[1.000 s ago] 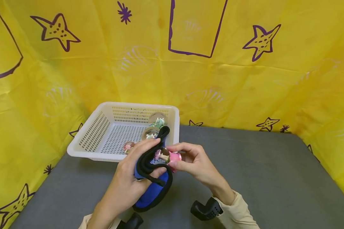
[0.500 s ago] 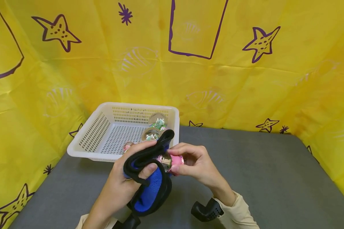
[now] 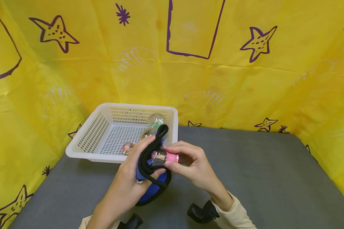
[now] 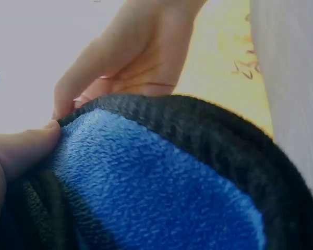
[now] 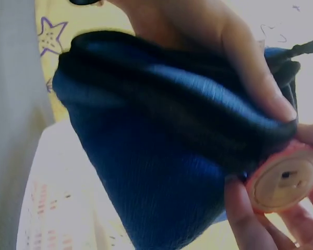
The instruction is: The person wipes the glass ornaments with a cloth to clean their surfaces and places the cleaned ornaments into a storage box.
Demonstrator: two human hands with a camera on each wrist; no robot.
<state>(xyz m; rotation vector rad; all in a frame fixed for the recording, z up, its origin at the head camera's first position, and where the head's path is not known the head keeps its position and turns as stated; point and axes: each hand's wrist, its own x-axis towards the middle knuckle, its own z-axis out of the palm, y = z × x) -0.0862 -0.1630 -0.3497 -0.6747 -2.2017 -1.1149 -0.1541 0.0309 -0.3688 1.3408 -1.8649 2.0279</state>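
Note:
My left hand (image 3: pixel 129 178) grips a folded blue cloth with black edging (image 3: pixel 156 190), its thumb on the near fold. In the head view the cloth wraps around the glass dome of a small snow globe (image 3: pixel 172 157) with a pink base. The fingertips and thumb of my right hand (image 3: pixel 195 162) pinch that base. The globe lies tilted sideways, dome toward the cloth. From the right wrist view, the flat pale underside of the base (image 5: pixel 287 179) faces the camera, and the cloth (image 5: pixel 161 156) hides the dome. Only the cloth (image 4: pixel 161 182) shows in the left wrist view, covering the globe.
A white perforated plastic basket (image 3: pixel 77 152) stands behind my left hand on the grey table (image 3: pixel 246 178). Inside are a clear globe with green-white decoration (image 3: pixel 156 122), another clear globe (image 3: pixel 146 133) partly hidden, and a small pink one (image 3: pixel 126 148). Yellow patterned fabric (image 3: pixel 232 79) hangs behind.
The cloth has turned and shifted against the dome, its lower flap swinging away from me and back up. Both hands stay close together, and the right keeps its pinch on the pink base.

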